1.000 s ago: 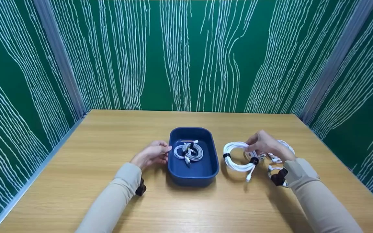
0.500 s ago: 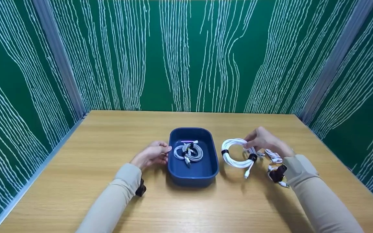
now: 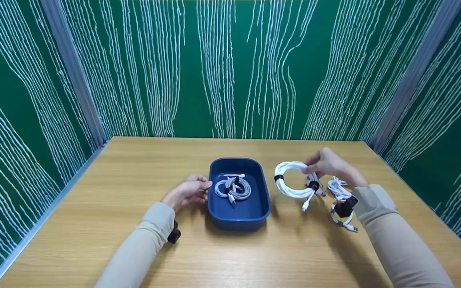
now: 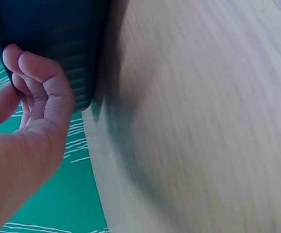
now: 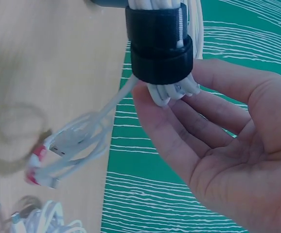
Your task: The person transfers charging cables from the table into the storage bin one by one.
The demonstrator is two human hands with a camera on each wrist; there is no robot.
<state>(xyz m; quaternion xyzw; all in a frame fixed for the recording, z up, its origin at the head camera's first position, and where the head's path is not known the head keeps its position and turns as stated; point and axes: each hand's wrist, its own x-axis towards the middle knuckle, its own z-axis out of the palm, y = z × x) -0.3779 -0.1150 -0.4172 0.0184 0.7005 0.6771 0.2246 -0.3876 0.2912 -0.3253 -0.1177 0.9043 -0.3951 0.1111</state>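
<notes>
My left hand (image 3: 188, 191) grips the left rim of a navy plastic bin (image 3: 238, 225); in the left wrist view its thumb and fingers (image 4: 58, 94) pinch the bin's edge. Inside the bin lie coiled charging cables (image 3: 245, 191), grey and white, with dark ties. Right of the bin, my right hand (image 3: 329, 165) holds up a large coil of white cable (image 3: 287, 189) between thumb and fingers. Two black straps (image 5: 162, 63) bind this coil, and one white plug end (image 3: 305, 205) dangles below it. The right wrist view shows the fingertips under the strapped bundle.
Several smaller white cables lie on the wooden table (image 3: 134, 160) below and right of the right hand, including a bundled one (image 3: 337, 189) and one with a plug (image 3: 350, 228). A loop with a red band (image 5: 34, 167) shows in the right wrist view. Green walls enclose the back and sides.
My right hand has raised the white cable coil a little higher and farther back. The left hand and the bin have stayed in place.
</notes>
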